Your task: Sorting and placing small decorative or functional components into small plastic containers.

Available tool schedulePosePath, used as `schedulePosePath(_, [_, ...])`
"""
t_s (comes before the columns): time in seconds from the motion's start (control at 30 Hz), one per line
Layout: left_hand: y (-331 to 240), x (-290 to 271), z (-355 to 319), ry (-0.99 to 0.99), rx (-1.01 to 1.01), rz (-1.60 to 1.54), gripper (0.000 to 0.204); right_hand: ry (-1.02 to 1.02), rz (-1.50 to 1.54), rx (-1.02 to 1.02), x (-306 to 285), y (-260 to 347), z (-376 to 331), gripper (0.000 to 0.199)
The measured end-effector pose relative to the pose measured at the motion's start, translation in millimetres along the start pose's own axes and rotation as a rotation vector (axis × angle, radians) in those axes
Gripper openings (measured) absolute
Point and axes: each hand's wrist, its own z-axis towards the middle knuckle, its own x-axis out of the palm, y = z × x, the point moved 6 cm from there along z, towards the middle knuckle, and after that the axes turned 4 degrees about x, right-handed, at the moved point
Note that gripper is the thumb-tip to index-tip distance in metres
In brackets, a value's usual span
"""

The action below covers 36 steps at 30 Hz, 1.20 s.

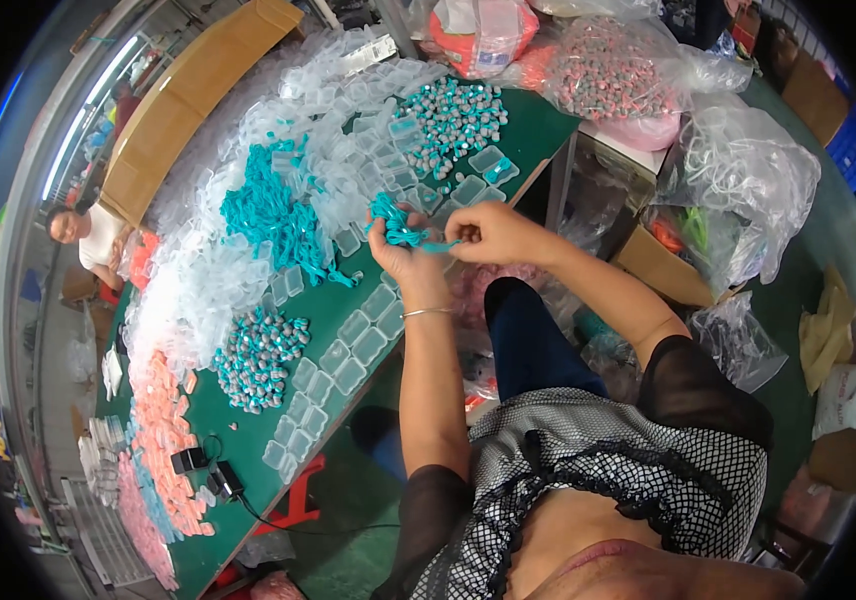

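My left hand [400,262] is closed around a bunch of teal cords [388,212], held above the table's front edge. With pinched fingers, my right hand [493,235] grips the end of a teal strand that stretches across from that bunch. Beyond my left hand, a tangled heap of teal cords [273,205] lies against a large mound of clear plastic boxes [198,270]. Small open clear boxes [351,374] stand in rows along the near edge. An open clear box [494,166] near my right hand has a teal piece inside.
Piles of small teal-and-grey pieces [260,360] [453,120] lie on the green table [248,440]. Orange pieces [163,440] and black adapters [223,482] sit at left. Bags of pieces [618,70] and a cardboard box [663,265] are at right. Another person [98,240] is far left.
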Motion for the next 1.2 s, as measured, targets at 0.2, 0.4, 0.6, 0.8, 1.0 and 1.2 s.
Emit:
schedulePosePath(0.2, [-8, -12, 14, 0.008, -0.056, -0.188, 0.026, -0.078, -0.128, -0.171, -45, -36, 21, 0.014])
schedulePosePath(0.4, [-17, -14, 8, -0.003, -0.065, -0.203, 0.026, -0.109, -0.513, -0.118, -72, -70, 23, 0.016])
schedulePosePath(0.6, [-23, -17, 8, 0.021, -0.111, -0.204, 0.029, -0.124, -0.758, -0.223, -59, -65, 33, 0.018])
schedulePosePath(0.8, [-9, -18, 6, -0.046, -0.251, -0.047, 0.037, -0.146, -0.814, -0.3, -68, -59, 32, 0.025])
schedulePosePath(1.0, [-13, -18, 2, 0.047, -0.311, -0.123, 0.054, -0.172, -0.94, -0.327, -41, -82, 52, 0.012])
schedulePosePath(1.2, [1, -33, 1, 0.058, -0.528, -0.452, 0.046, 0.008, -0.949, -0.236, -39, -73, 54, 0.019])
